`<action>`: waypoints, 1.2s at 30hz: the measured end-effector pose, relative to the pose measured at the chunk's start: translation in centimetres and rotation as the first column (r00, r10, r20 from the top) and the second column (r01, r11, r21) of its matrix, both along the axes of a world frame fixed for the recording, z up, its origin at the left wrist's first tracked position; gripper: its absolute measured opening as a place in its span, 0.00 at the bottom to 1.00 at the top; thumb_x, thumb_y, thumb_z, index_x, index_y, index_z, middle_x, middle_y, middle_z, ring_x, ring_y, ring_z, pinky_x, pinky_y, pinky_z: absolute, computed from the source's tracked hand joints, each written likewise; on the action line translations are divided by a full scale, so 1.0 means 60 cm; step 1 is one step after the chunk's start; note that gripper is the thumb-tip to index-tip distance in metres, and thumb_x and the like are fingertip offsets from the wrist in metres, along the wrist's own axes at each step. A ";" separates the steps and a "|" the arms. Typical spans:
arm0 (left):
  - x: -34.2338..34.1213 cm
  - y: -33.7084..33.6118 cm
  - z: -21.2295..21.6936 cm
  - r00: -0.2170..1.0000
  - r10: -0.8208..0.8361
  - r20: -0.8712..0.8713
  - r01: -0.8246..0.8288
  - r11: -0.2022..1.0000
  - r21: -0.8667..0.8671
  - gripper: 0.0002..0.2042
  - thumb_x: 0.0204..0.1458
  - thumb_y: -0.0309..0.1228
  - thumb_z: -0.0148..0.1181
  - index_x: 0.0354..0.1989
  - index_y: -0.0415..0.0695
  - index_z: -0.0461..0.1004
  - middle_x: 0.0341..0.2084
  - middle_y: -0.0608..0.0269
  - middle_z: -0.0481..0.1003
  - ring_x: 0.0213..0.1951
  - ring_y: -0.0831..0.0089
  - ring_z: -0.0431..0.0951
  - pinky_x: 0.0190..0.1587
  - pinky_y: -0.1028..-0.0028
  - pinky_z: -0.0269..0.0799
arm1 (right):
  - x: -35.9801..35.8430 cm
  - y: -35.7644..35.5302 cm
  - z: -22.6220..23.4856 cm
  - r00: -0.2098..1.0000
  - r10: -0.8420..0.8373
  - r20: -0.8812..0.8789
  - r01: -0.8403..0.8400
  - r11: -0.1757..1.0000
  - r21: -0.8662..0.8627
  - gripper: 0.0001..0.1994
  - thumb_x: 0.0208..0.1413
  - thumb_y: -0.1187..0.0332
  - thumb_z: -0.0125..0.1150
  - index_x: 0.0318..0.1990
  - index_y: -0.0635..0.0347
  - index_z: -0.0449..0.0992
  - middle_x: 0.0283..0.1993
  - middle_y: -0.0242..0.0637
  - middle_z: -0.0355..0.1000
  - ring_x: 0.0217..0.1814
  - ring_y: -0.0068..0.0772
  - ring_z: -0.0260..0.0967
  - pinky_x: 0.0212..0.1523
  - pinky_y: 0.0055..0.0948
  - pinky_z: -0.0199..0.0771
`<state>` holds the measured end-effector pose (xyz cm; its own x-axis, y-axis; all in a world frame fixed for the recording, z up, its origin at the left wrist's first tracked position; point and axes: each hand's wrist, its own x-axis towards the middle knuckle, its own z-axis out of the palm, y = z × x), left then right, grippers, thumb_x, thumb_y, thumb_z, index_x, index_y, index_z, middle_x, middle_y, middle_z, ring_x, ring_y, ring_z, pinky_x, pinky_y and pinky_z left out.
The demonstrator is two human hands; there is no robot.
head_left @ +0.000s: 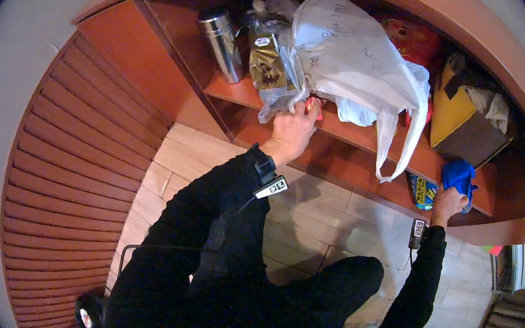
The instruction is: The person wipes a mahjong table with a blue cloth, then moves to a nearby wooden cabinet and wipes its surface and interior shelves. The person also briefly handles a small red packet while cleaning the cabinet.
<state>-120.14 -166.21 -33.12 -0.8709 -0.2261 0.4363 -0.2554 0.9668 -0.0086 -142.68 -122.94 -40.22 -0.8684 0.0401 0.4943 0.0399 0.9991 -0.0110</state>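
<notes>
Right hand [449, 205] grasped blue bundle [458, 175] at the shelf's right end

The person's right grip was clenched on the blue bundle, which sat at the front edge of the shelf [352, 135], toward its right end. A blue-and-yellow packet [424, 193] showed just left of that hand.

The left hand [291, 135] reached the shelf's front edge further left, its fingertips at a small red packet [314, 106] beneath the white bag [350, 49]. Whether the left grip had closed on the packet could not be told.

The white bag, with dark writing on it, filled the middle of the shelf, its handles hanging over the front. To its left stood a steel flask [222, 46], with a gold pack [268, 62] in clear plastic between them. To its right was a yellow-and-brown box [470, 125], tilted, with crumpled pale material in its top. A red item [411, 41] showed behind the bag. Small devices were strapped at both wrists, above a pale tiled floor [291, 247].
</notes>
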 end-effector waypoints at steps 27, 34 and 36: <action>0.152 0.104 0.001 0.659 -0.420 -0.624 0.563 0.826 0.038 0.14 0.40 0.18 0.72 0.38 0.41 0.80 0.41 0.54 0.82 0.28 0.65 0.79 0.30 0.70 0.71 | -0.021 0.010 0.007 0.997 0.023 0.071 -0.031 0.993 0.115 0.21 0.53 0.47 0.66 0.35 0.57 0.85 0.53 0.58 0.71 0.65 0.64 0.58 0.53 0.66 0.65; 0.182 0.111 0.011 0.619 -0.439 -0.651 0.592 0.805 0.019 0.16 0.40 0.17 0.70 0.40 0.42 0.79 0.41 0.56 0.82 0.26 0.67 0.77 0.30 0.70 0.70 | -0.038 0.008 0.014 1.000 -0.001 0.015 0.000 0.996 0.085 0.19 0.51 0.51 0.66 0.36 0.59 0.85 0.56 0.50 0.70 0.65 0.61 0.59 0.53 0.66 0.66; 0.187 0.116 0.014 0.627 -0.420 -0.656 0.594 0.803 0.054 0.16 0.39 0.17 0.70 0.40 0.42 0.79 0.41 0.56 0.82 0.26 0.67 0.77 0.29 0.70 0.70 | -0.027 -0.004 0.014 1.000 -0.016 0.019 0.015 0.998 0.067 0.18 0.50 0.53 0.67 0.39 0.58 0.84 0.57 0.48 0.69 0.65 0.60 0.59 0.52 0.66 0.67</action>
<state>-108.90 -159.28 -32.26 -0.4612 -0.0004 0.8873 0.4098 0.8868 0.2135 -144.28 -123.16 -39.35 -0.8775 0.0210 0.4792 0.0547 0.9969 0.0565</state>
